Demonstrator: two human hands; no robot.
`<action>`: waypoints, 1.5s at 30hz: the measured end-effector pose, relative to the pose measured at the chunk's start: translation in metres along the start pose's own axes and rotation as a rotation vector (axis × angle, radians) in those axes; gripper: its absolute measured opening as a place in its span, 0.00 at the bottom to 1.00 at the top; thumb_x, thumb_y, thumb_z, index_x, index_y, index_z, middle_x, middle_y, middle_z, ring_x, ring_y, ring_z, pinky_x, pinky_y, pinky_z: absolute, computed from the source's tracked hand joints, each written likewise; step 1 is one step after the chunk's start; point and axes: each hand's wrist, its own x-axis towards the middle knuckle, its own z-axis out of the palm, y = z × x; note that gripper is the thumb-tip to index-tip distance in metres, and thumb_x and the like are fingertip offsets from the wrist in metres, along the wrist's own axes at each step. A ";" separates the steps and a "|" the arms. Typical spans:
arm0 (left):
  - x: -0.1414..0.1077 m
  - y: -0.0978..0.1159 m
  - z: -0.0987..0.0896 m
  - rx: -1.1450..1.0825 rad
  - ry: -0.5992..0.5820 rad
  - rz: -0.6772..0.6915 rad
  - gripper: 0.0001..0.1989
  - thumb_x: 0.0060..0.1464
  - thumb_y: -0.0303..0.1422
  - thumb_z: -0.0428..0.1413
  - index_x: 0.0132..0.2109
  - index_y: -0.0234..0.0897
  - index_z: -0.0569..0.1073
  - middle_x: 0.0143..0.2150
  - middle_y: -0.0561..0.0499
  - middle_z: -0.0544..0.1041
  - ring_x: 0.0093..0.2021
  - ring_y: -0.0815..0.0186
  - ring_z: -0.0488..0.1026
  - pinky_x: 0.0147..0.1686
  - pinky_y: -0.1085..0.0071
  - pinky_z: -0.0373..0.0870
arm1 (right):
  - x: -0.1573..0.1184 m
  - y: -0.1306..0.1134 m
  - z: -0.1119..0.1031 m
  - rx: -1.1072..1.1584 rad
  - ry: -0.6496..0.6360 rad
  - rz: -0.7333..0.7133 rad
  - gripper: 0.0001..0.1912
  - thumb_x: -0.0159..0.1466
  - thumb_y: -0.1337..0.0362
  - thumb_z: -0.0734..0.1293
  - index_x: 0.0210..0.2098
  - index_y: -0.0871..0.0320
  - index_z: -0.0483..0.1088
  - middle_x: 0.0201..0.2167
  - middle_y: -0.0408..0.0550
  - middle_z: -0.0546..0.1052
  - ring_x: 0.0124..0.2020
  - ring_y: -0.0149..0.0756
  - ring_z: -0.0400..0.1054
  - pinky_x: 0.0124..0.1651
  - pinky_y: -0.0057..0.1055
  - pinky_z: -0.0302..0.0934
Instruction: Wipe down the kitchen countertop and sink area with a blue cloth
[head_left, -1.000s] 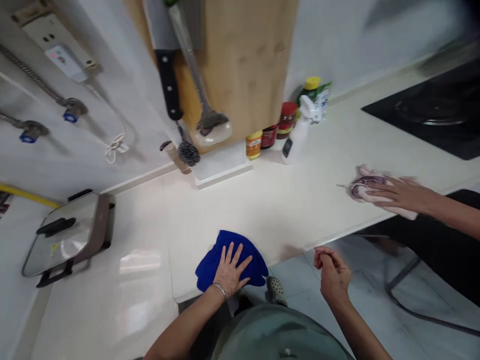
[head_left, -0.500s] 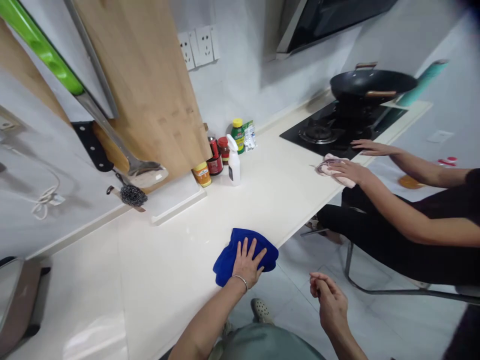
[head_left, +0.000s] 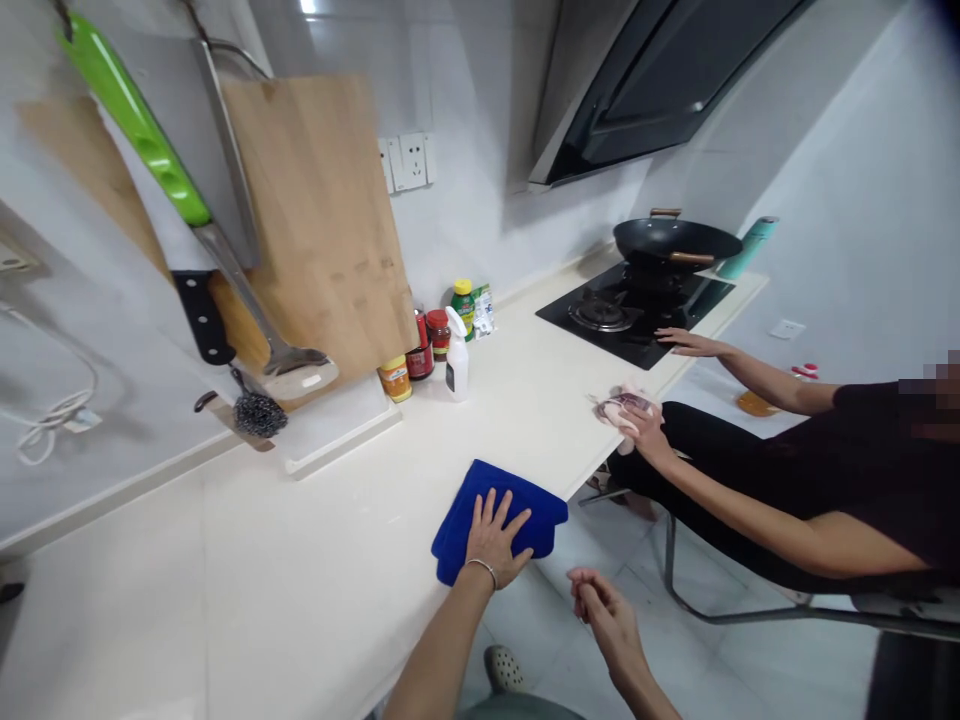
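Note:
My left hand (head_left: 496, 545), with a thin bracelet at the wrist, lies flat with spread fingers on a folded blue cloth (head_left: 529, 500). The cloth rests on the white countertop (head_left: 322, 580) at its front edge. My right hand (head_left: 606, 612) hangs in the air beyond that edge, right of the cloth, its fingers curled together. Whether something small is between them cannot be made out. A white spray bottle (head_left: 457, 365) stands upright behind the cloth.
A seated person (head_left: 862, 470) at the right presses a pinkish cloth (head_left: 626, 407) on the counter. Beyond are a black hob (head_left: 600, 312) and a wok (head_left: 675, 243). Jars (head_left: 396, 380) stand by the wall; a cutting board (head_left: 322, 230) and hanging utensils are at the left.
The view has tilted up and turned. My left hand stays on the blue cloth, which now lies flatter. My right hand is nearer the cloth. The other person's cloth has moved closer along the counter.

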 end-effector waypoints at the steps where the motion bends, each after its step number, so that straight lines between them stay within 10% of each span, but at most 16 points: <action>1: -0.011 -0.006 -0.004 -0.004 0.014 -0.018 0.36 0.58 0.56 0.47 0.70 0.59 0.48 0.76 0.51 0.39 0.74 0.43 0.36 0.68 0.33 0.45 | 0.000 -0.002 0.009 -0.025 -0.045 -0.028 0.20 0.54 0.46 0.67 0.34 0.57 0.72 0.24 0.41 0.69 0.21 0.32 0.61 0.24 0.30 0.57; 11: -0.147 -0.082 -0.057 0.169 0.256 -0.467 0.30 0.62 0.45 0.49 0.69 0.55 0.53 0.74 0.48 0.51 0.73 0.44 0.44 0.66 0.34 0.52 | -0.014 -0.014 0.140 -0.488 -0.413 -0.734 0.16 0.64 0.66 0.58 0.50 0.52 0.69 0.45 0.50 0.74 0.44 0.40 0.71 0.45 0.38 0.71; 20: -0.252 -0.098 -0.059 0.368 0.310 -0.716 0.31 0.59 0.28 0.48 0.69 0.46 0.56 0.73 0.45 0.55 0.73 0.47 0.46 0.67 0.41 0.56 | -0.064 0.018 0.288 -0.873 -0.766 -1.122 0.29 0.64 0.69 0.57 0.64 0.63 0.59 0.68 0.56 0.58 0.70 0.46 0.45 0.70 0.53 0.50; 27: -0.250 -0.102 -0.060 0.292 0.334 -0.701 0.33 0.59 0.36 0.52 0.69 0.46 0.53 0.75 0.46 0.44 0.73 0.44 0.40 0.68 0.37 0.49 | -0.053 0.027 0.290 -0.980 -0.800 -1.177 0.33 0.62 0.71 0.56 0.67 0.60 0.56 0.70 0.48 0.52 0.72 0.40 0.40 0.73 0.49 0.46; 38: -0.170 -0.114 -0.066 0.031 0.256 -0.311 0.32 0.61 0.39 0.49 0.70 0.48 0.51 0.75 0.45 0.42 0.74 0.45 0.37 0.68 0.37 0.47 | 0.009 0.049 0.236 -1.094 -0.433 -1.176 0.31 0.68 0.67 0.53 0.70 0.60 0.47 0.70 0.51 0.54 0.71 0.42 0.42 0.71 0.51 0.48; 45: -0.207 -0.127 -0.068 -0.051 0.277 -0.171 0.30 0.60 0.35 0.50 0.69 0.45 0.56 0.73 0.44 0.53 0.73 0.53 0.45 0.68 0.42 0.53 | 0.039 0.045 0.194 -1.209 -0.436 -1.172 0.32 0.68 0.66 0.52 0.71 0.55 0.46 0.70 0.47 0.53 0.71 0.40 0.45 0.70 0.48 0.49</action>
